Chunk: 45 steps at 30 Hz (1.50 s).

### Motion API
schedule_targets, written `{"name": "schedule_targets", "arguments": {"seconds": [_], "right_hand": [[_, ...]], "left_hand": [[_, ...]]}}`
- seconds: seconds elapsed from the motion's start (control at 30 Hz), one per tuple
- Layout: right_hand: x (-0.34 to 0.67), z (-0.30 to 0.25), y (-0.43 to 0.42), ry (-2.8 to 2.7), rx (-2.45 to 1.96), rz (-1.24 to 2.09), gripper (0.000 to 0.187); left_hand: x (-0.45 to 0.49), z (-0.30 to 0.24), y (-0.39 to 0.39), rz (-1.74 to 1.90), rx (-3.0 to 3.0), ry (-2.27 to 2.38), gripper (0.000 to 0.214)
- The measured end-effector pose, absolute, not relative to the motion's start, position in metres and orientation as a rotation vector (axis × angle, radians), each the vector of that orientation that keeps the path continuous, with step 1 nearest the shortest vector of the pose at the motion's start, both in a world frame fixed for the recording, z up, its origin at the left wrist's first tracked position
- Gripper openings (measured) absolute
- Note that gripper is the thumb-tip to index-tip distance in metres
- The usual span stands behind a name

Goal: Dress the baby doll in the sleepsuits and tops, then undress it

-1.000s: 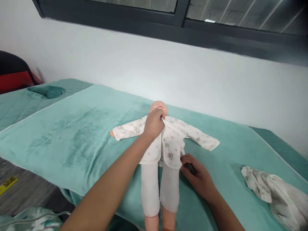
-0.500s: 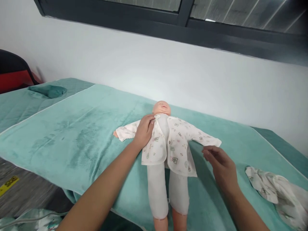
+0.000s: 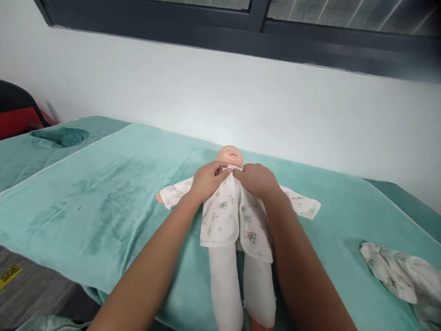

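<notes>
I see the right hand (image 3: 259, 178) has joined the left hand (image 3: 206, 180), fingers (image 3: 223, 174) of both pinching the printed baby jacket (image 3: 220, 216), so its top edges now meet on the baby doll (image 3: 230, 155) lying on the teal blanket (image 3: 99, 179).

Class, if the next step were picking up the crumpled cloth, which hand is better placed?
Probably the right hand: the crumpled cloth lies on that side, while the left hand would likely have to reach across the right arm. Both hands are at the jacket top.
</notes>
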State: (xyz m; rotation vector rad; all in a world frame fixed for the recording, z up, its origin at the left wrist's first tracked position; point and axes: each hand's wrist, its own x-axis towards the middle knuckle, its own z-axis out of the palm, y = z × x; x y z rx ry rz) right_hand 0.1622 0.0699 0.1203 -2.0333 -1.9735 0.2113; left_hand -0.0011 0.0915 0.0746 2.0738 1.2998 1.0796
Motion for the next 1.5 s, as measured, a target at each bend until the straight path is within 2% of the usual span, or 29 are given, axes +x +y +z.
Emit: {"name": "schedule_targets", "arguments": {"seconds": [0.17, 0.33, 0.53, 1.0, 1.2, 1.5], "right_hand": [[0.175, 0.11, 0.073, -1.874, -1.962, 0.274, 0.033], [0.177, 0.105, 0.078, -1.492, -1.59, 0.49, 0.034], [0.171, 0.1, 0.079, -1.311, -1.474, 0.622, 0.03], [0.174, 0.088, 0.072, -1.292, -1.303, 0.883, 0.026], [0.173, 0.09, 0.069, -1.29, -1.362, 0.852, 0.022], [0.171, 0.093, 0.067, -1.432, -1.365, 0.82, 0.027]], "left_hand": [[0.008, 0.088, 0.105, 0.979, 2.085, 1.373, 0.015], [0.022, 0.097, 0.109, 1.03, 2.231, 1.301, 0.022], [0.043, 0.1, 0.099, 1.205, 1.778, 1.333, 0.014], [0.023, 0.081, 0.099, 1.234, 1.51, 0.993, 0.01], [0.023, 0.081, 0.099, 1.255, 1.434, 0.965, 0.009], [0.021, 0.08, 0.098, 1.24, 1.459, 0.923, 0.005]]}}
